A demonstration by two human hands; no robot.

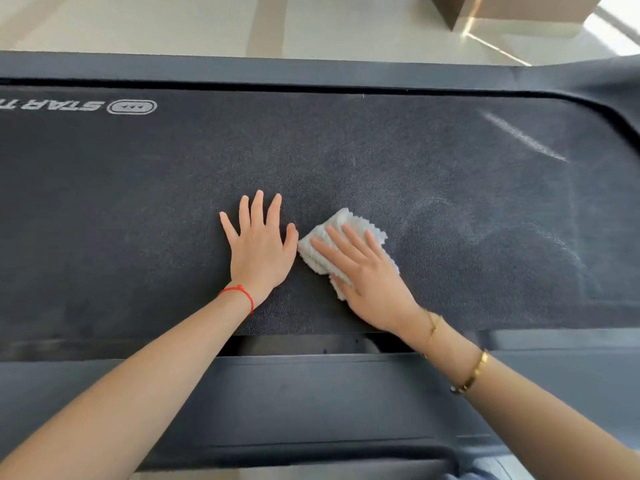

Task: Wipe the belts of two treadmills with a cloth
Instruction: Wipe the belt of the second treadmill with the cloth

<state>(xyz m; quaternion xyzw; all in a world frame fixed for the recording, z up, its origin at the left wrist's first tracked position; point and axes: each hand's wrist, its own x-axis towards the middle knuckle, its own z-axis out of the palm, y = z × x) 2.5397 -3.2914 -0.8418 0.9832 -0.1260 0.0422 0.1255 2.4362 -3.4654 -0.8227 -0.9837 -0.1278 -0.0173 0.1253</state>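
Belt [450, 209] runs left to right across my view, long axis crosswise, and most of what I judge still needs wiping lies off to the right, nearer my right hand [367, 275]. That hand lies flat with fingers straight, pressing the white cloth [349, 223] onto the belt's middle. My left hand [259, 251] sits just beside it, fingers spread, palm down on the bare belt, holding nothing, its thumb nearly at the cloth's edge. Pale streaks show at the right end, so I'd sweep that way next
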